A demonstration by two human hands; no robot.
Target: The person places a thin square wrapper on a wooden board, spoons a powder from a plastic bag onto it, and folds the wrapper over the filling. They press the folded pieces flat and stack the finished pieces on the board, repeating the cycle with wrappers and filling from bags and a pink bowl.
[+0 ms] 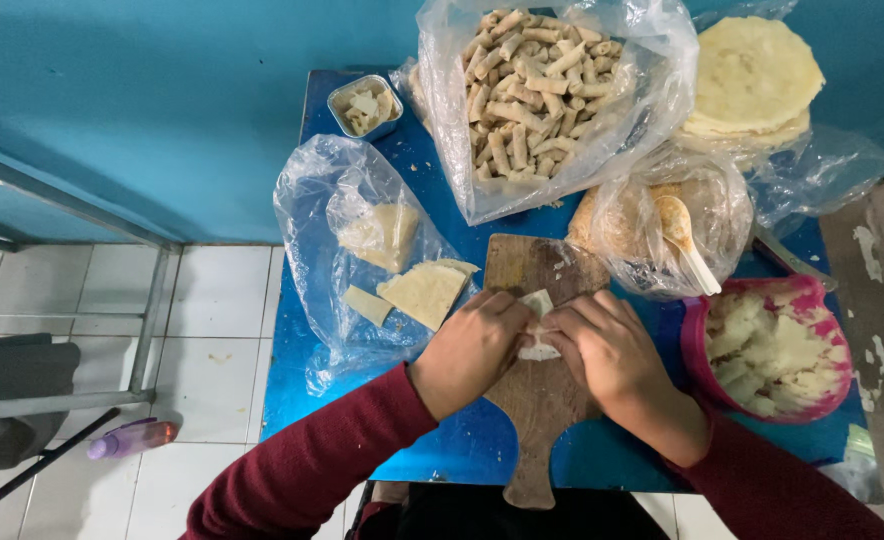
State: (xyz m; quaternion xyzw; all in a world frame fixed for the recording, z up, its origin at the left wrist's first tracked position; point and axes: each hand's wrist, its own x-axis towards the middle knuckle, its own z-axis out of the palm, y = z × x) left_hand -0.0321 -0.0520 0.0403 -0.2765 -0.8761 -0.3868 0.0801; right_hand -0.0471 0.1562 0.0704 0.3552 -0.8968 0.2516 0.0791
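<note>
A small pale square of thin dough wrapper (538, 322) lies under my fingers at the middle of the narrow wooden cutting board (542, 400), whose handle points back toward me. My left hand (472, 350) and right hand (610, 352) meet over it, fingertips pinching its near edges from either side; both are closed on the wrapper, and neither is the nearer, since it sits squarely between them. The folded piece runs roughly away from me, top corner showing above my knuckles, lower edge just visible below; what is inside it I cannot tell.

The board rests on a blue tabletop (462, 450). Just beside my left hand, an open clear plastic bag (322, 200) holds triangular cuts of pale wrapper sheet (424, 292). Beyond the board, a large clear bag of finished pale rolls (532, 90) stands open, with a small square metal tin (365, 105) to its left. To the right of the board, a clear bag of crumbs with a pale plastic spoon (684, 240) sits near my right hand, a pink plastic bowl of white mashed filling (772, 350) lies just beside my right wrist, and a stack of round flat wrappers (752, 75) sits at the far corner. A lilac bottle (132, 438) lies on the white tiled floor.
</note>
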